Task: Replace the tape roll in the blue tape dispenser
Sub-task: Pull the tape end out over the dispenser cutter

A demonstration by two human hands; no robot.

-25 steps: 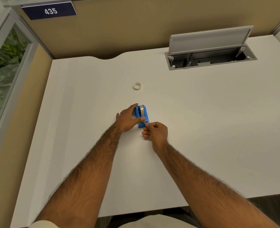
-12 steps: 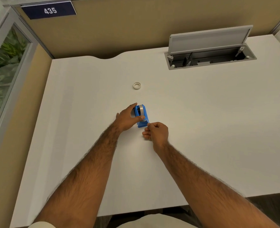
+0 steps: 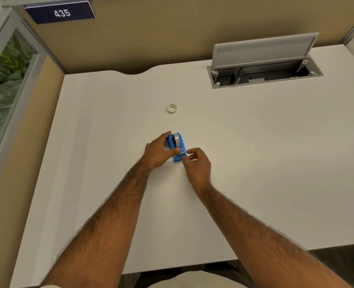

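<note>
Dispenser: I see the blue dispenser [image 3: 177, 149] standing on the white counter [image 3: 255, 163], near the middle, its cutter end pointing toward me.
Roll: a grey-silver roll [image 3: 176, 139] sits inside the dispenser at its far end, standing on edge between the blue side walls.
Left hand: my left hand [image 3: 158, 151] wraps the dispenser from its left side; the fingers reach round the far end and the thumb lies across the top, near the cutter end. This grip is clenched on the dispenser.
Right hand: my right hand [image 3: 196, 165] sits just beside the dispenser's near right corner, thumb and forefinger pinched together at the cutter end. I cannot tell whether a strip of tape is caught between them; the pinch is too small to read.
Spare ring: a small white ring [image 3: 172, 108] lies flat on the counter, further back from the dispenser and well apart from both hands.
Cable box: a grey box [image 3: 265, 74] is set into the counter at the far right, its lid [image 3: 263, 49] tilted up and open.
Surroundings: a tan partition [image 3: 172, 34] runs behind the counter, with a dark blue sign [image 3: 60, 13] reading 435 at upper left; a glass panel [image 3: 3, 84] with green leaves behind it stands on the left.
</note>
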